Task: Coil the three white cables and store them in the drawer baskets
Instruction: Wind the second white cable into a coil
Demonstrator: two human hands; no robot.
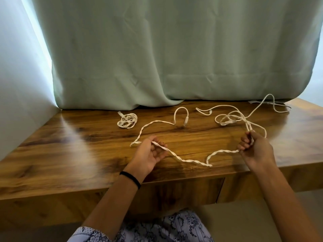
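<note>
Over the wooden tabletop, left hand and right hand each pinch a twisted white cable sagging between them. Coiled cable lies back-left; tangled loose cable back-right, near the curtain.

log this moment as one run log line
step: coiling cables | left hand: holds twisted cable | right hand: holds same cable | coiled cable: on desk | drawer: shut

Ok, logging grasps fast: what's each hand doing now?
Left hand: closed on the twisted white cable.
Right hand: closed on the same cable.
</note>
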